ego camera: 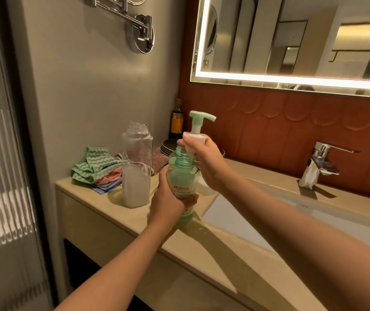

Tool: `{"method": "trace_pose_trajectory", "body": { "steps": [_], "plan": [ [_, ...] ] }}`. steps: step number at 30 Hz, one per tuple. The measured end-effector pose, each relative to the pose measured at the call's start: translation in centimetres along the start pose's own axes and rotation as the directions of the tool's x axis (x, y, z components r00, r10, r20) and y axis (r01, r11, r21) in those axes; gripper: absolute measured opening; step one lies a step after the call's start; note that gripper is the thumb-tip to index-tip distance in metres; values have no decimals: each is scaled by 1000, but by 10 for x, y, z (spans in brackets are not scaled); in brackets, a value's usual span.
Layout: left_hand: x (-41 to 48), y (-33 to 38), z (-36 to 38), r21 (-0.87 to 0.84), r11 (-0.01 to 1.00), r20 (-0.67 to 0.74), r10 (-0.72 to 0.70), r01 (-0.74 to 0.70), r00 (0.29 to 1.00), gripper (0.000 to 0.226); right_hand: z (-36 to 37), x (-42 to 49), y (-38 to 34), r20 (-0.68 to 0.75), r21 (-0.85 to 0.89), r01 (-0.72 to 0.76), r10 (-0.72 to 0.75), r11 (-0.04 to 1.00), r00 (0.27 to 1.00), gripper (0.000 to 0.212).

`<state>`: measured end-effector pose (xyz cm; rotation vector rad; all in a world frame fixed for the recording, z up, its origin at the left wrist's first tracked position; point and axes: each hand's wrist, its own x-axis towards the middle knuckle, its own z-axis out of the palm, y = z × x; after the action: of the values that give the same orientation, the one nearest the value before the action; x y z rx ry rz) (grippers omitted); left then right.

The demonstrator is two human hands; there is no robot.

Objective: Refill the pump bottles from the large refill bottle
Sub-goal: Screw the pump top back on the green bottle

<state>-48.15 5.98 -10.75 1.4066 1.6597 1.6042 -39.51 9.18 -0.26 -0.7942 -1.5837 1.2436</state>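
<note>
My left hand [168, 199] grips the body of a green pump bottle [182, 176] that stands on the beige counter [134, 218] by the sink's left edge. Its neck is uncovered. My right hand [204, 160] pinches the white collar of the pump head [198, 124], which has a mint-green top. The pump head is raised above the neck, with its stem still reaching into the opening. A large clear refill bottle [137, 164] stands uncapped just to the left, holding whitish liquid in its lower part.
Folded cloths [98, 169] lie behind the refill bottle. Dark plates [168, 145] and a dark bottle with a yellow label [177, 122] stand at the back wall. The white sink basin [291, 218] and a chrome faucet [320, 162] are to the right.
</note>
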Motion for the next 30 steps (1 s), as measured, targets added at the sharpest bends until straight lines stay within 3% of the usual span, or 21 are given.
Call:
{"method": "trace_pose_trajectory", "body": {
  "steps": [18,23,28,30],
  "plan": [
    [1,1,2,-6,1000,-10,-24,24,1000,88,7,-8,22,78,-149,-48,60,988,995,35],
    [0,1,2,8,1000,-14,12,-12,1000,85,5,-14,35,11,-96,-51,52,994,999,37],
    [2,-3,1,-52,998,-3,-29,29,1000,90,7,-7,29,-26,-123,-3,-1,992,1000,78],
    [2,-4,1,-54,998,-8,-41,40,999,93,9,-2,18,8,-148,33,-32,988,999,71]
  ]
}}
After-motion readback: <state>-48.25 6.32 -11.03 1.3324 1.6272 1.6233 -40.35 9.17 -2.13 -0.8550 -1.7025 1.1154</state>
